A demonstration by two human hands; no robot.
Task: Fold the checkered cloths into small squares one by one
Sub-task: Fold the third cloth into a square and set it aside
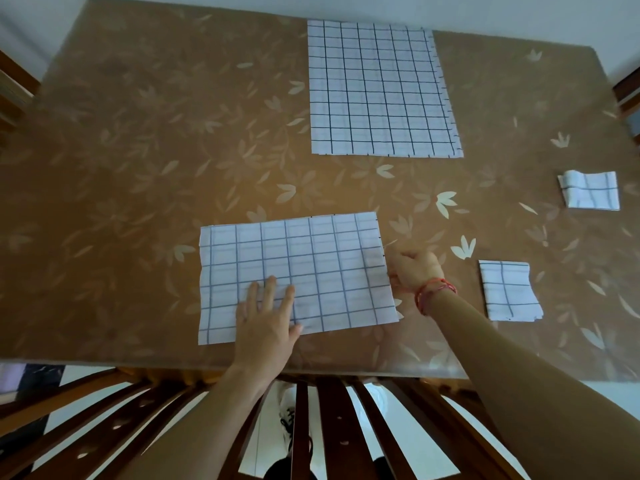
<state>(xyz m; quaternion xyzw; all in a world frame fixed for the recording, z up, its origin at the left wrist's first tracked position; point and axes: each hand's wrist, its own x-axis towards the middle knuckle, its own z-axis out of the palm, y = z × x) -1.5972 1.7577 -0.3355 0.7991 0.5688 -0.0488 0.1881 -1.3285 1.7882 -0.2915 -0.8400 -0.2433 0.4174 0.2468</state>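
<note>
The brown leaf-patterned bench (138,168) carried everything, with a slatted wooden chair (332,427) tucked under its near edge. The biggest checkered cloth (381,88) lay flat at the far side. A half-size checkered cloth (311,265) lay flat near the front edge, well apart from it. To the right sat two folded squares, one nearer (507,292) and one farther (590,195). The left grip (266,317) pressed flat on the near cloth, fingers spread apart. The right grip (414,271), a red bracelet (434,292) at its wrist, was curled together, pinching that cloth's right edge.
</note>
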